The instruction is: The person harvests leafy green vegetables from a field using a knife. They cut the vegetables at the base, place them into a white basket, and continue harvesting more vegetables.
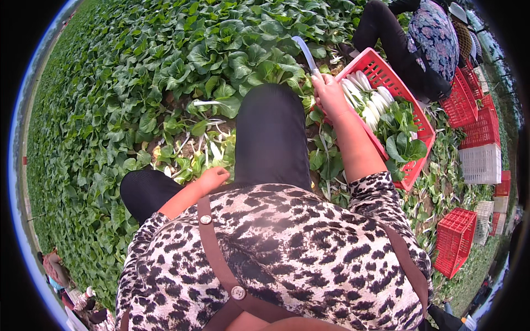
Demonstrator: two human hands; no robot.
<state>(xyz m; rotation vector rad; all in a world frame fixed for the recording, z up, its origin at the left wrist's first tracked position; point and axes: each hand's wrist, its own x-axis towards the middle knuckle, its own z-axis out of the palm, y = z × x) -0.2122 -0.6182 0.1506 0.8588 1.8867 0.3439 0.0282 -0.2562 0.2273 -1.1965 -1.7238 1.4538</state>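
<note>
My right hand [328, 93] is closed around the handle of a curved harvesting knife [305, 53], its pale blade pointing up and away over the leaves. That hand is beside the near rim of a red plastic crate [419, 124]. Inside the crate, bok choy [374, 108] lies with white stalks toward the far end and green leaves nearer me. My left hand [213, 178] is by my thigh, fingers loosely curled; its underside is hidden, and I see nothing in it. Just beyond it lie cut stalks and yellowed leaves [211, 151]. A single cut bok choy [219, 104] rests farther out.
Dense standing bok choy [136, 74] fills the field ahead and left. A co-worker [432, 39] sits beyond the crate. At right are stacked red crates [480, 128], a white crate [480, 163] and another red crate [454, 240]. Other people [58, 269] are at lower left.
</note>
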